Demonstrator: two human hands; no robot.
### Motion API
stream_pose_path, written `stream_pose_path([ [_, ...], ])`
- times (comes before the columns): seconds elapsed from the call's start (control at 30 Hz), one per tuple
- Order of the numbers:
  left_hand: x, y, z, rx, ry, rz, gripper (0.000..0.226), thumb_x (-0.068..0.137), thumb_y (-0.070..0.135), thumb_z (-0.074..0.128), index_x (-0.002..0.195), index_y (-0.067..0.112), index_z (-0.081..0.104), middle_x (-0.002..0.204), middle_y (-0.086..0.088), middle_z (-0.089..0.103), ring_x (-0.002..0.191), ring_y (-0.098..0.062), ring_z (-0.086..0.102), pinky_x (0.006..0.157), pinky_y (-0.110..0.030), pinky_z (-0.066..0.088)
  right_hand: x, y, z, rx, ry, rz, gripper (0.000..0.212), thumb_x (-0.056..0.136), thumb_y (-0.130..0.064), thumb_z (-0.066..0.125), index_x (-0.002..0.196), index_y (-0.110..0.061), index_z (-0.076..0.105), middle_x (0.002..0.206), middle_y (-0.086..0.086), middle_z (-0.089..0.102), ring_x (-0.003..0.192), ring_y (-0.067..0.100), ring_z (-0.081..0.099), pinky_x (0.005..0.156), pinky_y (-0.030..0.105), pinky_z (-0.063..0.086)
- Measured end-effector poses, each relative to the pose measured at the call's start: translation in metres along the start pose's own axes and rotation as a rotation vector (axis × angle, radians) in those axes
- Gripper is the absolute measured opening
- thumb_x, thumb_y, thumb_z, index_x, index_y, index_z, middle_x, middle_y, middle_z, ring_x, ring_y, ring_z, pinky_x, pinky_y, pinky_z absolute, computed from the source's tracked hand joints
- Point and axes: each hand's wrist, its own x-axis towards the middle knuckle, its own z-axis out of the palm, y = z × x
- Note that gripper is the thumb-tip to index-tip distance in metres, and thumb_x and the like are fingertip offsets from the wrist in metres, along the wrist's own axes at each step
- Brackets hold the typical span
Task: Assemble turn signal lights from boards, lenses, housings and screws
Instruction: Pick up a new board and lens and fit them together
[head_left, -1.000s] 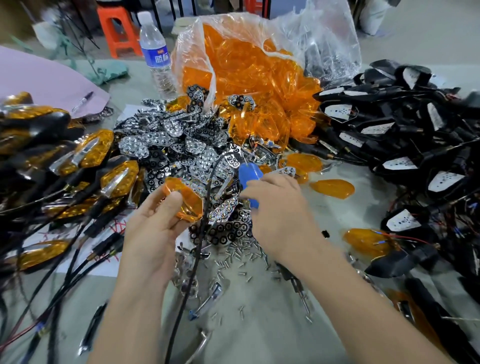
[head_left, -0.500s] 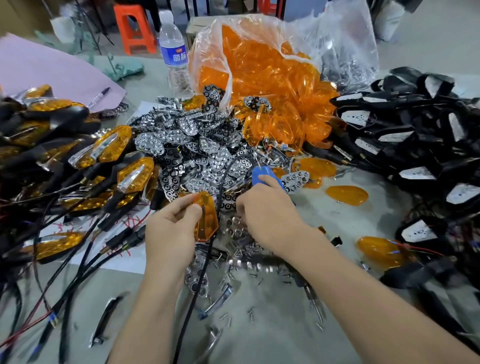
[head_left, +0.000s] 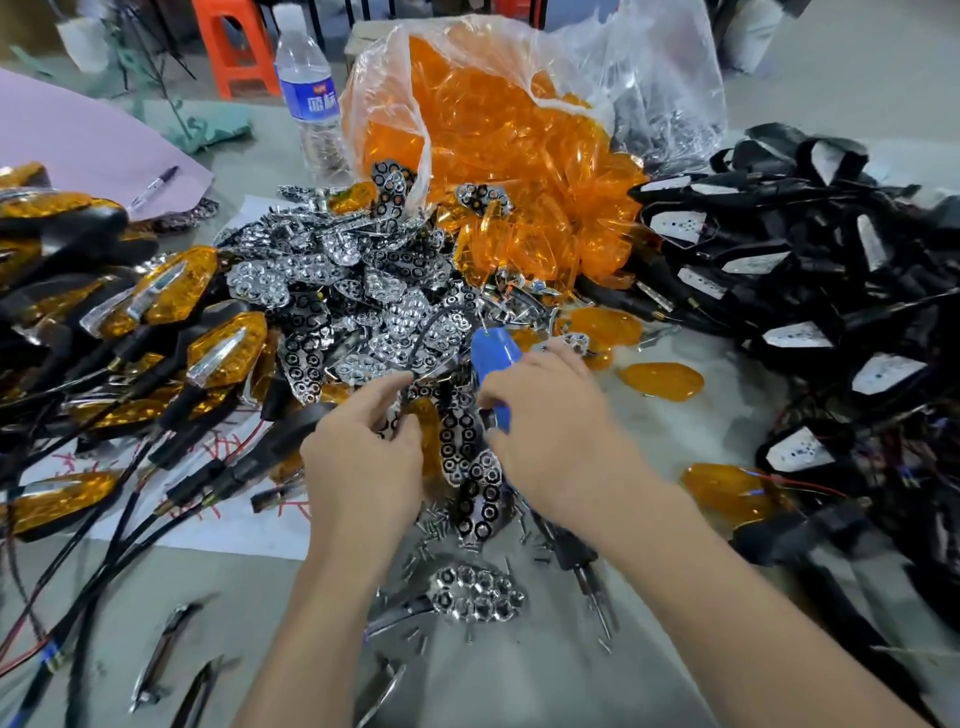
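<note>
My left hand (head_left: 363, 462) pinches an amber lens (head_left: 425, 436), mostly hidden behind its fingers. The lens sits against a chrome reflector strip with black-ringed holes (head_left: 467, 462), which lies between my two hands. My right hand (head_left: 550, 436) grips a blue-handled electric screwdriver (head_left: 493, 358). Its dark shaft and bit (head_left: 589, 582) point down towards the table below my wrist. Small loose screws (head_left: 441, 535) lie scattered under both hands. Another chrome reflector (head_left: 478, 592) rests on the table nearer to me.
A heap of chrome reflectors (head_left: 363, 291) lies ahead, with a clear bag of amber lenses (head_left: 493, 145) behind it. Black housings with white boards (head_left: 779, 270) are piled at the right. Finished amber lights with cables (head_left: 171, 291) lie left. A water bottle (head_left: 311, 98) stands behind.
My left hand has brought the amber lens down from open view to the reflector strip, where its fingers now cover it. My right hand still holds the screwdriver and has shifted slightly.
</note>
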Motion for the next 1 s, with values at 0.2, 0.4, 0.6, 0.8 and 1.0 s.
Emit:
stream_pose_path([
  [0.2,-0.006,0.004,0.005,-0.051,-0.068,0.051,0.05,0.089,0.005,0.069,0.1,0.054,0.071,0.096,0.04,0.067,0.101,0.013,0.066,0.093,-0.016,0.049,0.005,-0.014,0.024,-0.325,-0.199,-0.157,0.046,0.102,-0.025,0.04,0.147,-0.015,0.049,0.158,0.012,0.041,0.158,0.035,0.01,0.128,0.052,-0.009],
  [0.4,-0.013,0.003,-0.004,-0.038,-0.066,0.055,0.05,0.089,0.008,0.069,0.094,0.057,0.071,0.097,0.039,0.071,0.1,0.012,0.067,0.097,-0.027,0.054,0.014,-0.016,0.013,-0.288,-0.101,-0.176,0.016,0.091,-0.017,0.059,0.107,-0.018,0.059,0.105,0.004,0.07,0.127,0.027,0.052,0.129,0.05,0.0],
  [0.6,-0.018,0.016,-0.008,-0.186,-0.198,0.048,0.045,0.09,0.004,0.072,0.104,0.047,0.074,0.102,0.031,0.075,0.098,0.009,0.07,0.084,-0.015,0.057,-0.004,-0.001,-0.004,0.343,0.245,0.151,0.032,0.088,-0.021,0.075,0.075,-0.026,0.046,0.063,-0.01,0.054,0.064,0.014,0.05,0.077,0.032,0.041],
  [0.8,-0.041,0.049,0.03,-0.629,-0.498,-0.212,0.025,0.105,0.015,0.057,0.11,0.025,0.08,0.104,0.0,0.08,0.095,-0.011,0.075,0.074,-0.02,0.058,-0.047,-0.004,0.001,0.108,0.526,0.118,0.015,0.077,-0.017,0.074,0.087,-0.023,0.065,0.072,-0.006,0.066,0.07,0.025,0.06,0.06,0.032,0.044],
  [1.0,-0.046,0.056,0.047,-0.739,-0.499,-0.275,0.047,0.087,-0.02,0.06,0.116,0.015,0.073,0.084,0.0,0.076,0.072,-0.01,0.068,0.064,-0.019,0.056,-0.082,0.029,-0.017,0.795,0.147,0.256,0.057,0.073,-0.024,0.077,0.121,-0.052,0.065,0.113,-0.03,0.071,0.109,-0.009,0.064,0.096,0.015,0.049],
])
